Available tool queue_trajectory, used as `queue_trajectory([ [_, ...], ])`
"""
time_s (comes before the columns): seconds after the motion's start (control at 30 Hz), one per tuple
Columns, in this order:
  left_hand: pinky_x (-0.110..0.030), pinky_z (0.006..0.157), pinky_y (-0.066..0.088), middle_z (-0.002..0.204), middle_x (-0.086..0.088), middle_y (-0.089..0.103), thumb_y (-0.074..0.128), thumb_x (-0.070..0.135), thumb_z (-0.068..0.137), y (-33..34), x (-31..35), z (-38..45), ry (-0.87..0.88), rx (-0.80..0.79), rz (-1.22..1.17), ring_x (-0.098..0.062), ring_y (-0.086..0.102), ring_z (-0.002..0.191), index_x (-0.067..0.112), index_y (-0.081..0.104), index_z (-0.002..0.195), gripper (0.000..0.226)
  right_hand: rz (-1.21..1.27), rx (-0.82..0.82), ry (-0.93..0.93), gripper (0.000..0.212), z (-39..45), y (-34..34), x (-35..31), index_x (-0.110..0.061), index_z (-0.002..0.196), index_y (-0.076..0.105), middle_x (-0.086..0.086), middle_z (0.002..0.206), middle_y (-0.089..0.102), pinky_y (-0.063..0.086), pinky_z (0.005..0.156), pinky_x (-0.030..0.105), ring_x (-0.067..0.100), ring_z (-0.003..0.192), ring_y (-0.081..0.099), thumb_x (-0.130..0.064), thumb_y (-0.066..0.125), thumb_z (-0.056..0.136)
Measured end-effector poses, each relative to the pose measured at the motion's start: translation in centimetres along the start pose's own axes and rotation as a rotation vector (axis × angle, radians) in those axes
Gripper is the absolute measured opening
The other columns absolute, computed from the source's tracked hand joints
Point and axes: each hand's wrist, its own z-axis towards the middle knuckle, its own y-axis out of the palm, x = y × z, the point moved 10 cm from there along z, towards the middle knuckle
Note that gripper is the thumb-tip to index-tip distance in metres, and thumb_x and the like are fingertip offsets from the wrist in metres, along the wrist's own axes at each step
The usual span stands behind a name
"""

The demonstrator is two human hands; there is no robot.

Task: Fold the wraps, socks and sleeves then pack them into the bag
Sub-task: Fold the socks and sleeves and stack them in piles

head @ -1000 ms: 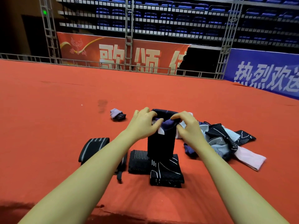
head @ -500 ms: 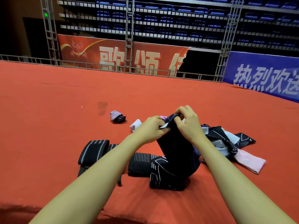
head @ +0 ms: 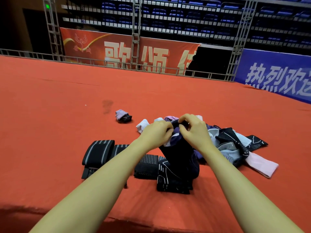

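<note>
Red carpet (head: 50, 132) covers a broad stage floor, backed by a metal rail, a red banner (head: 127, 49), a blue banner (head: 276, 76) and rows of dark stadium seats. At center, a person's left hand (head: 155, 133) and right hand (head: 193, 130) meet over the mouth of a dark bag (head: 180, 158) standing on the carpet, fingers curled and pinching its top edge, where purple and white fabric shows; what that fabric is cannot be made out. Just in front of the bag lie a folded black sleeve with white lines (head: 170, 180) and a ribbed black wrap (head: 146, 165); farther left, two striped black wraps (head: 98, 153) sit side by side. Right of the bag, a loose pile of socks and sleeves (head: 235, 145) spreads out, a pink sleeve (head: 260, 163) at its edge. Farther back rests a small rolled sock pair (head: 122, 116).
</note>
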Motion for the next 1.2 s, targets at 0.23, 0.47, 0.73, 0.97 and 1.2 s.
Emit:
queue_trajectory([
  [0.23, -0.036, 0.065, 0.035, 0.105, -0.008, 0.054, 0.043, 0.009, 0.090, -0.9, 0.2, -0.2, -0.061, 0.056, 0.166, -0.024, 0.029, 0.077, 0.008, 0.041, 0.113, 0.023, -0.112, 0.033, 0.096, 0.019, 0.4, -0.9, -0.7, -0.014, 0.098, 0.058, -0.002, 0.081, 0.059, 0.031, 0.065, 0.031, 0.023, 0.083, 0.051, -0.009, 0.056, 0.080],
  [0.47, -0.038, 0.061, 0.034, 0.103, -0.008, 0.047, 0.050, 0.018, 0.093, -1.3, -0.3, -0.7, -0.018, 0.118, 0.074, -0.036, 0.055, 0.089, 0.013, 0.043, 0.123, 0.031, 0.408, -0.028, 0.196, 0.016, 0.3, 0.8, 0.5, -0.014, 0.100, 0.061, -0.007, 0.088, 0.064, 0.047, 0.078, 0.021, 0.006, 0.082, 0.059, -0.010, 0.064, 0.085],
  [0.73, -0.038, 0.078, 0.041, 0.116, -0.015, 0.055, 0.041, 0.009, 0.088, 0.4, -8.6, -4.0, -0.440, 0.131, -0.075, -0.036, 0.055, 0.105, 0.006, 0.064, 0.105, 0.028, 0.264, -0.174, 0.246, 0.025, -2.9, 6.6, 2.9, -0.028, 0.089, 0.064, -0.003, 0.103, 0.068, 0.045, 0.095, 0.042, 0.018, 0.097, 0.062, -0.007, 0.051, 0.085],
  [0.97, -0.039, 0.082, 0.044, 0.114, -0.011, 0.052, 0.058, 0.044, 0.086, 3.8, -11.7, -7.0, -0.615, 0.001, -0.011, -0.033, 0.056, 0.107, 0.007, 0.054, 0.110, 0.044, -0.217, -0.405, 0.811, 0.047, -9.3, 9.7, 10.1, -0.004, 0.133, 0.042, 0.017, 0.140, 0.041, 0.025, 0.106, 0.043, 0.035, 0.129, 0.039, -0.032, 0.044, 0.094],
  [1.2, -0.040, 0.082, 0.043, 0.124, -0.013, 0.047, 0.045, 0.009, 0.090, 6.3, -11.4, -7.4, -0.584, -0.051, 0.095, -0.033, 0.055, 0.110, 0.004, 0.043, 0.120, 0.030, -0.294, -0.374, 0.852, 0.045, -10.8, 10.2, 11.9, -0.008, 0.125, 0.049, 0.015, 0.135, 0.048, 0.025, 0.104, 0.040, 0.033, 0.127, 0.043, -0.039, 0.053, 0.091],
])
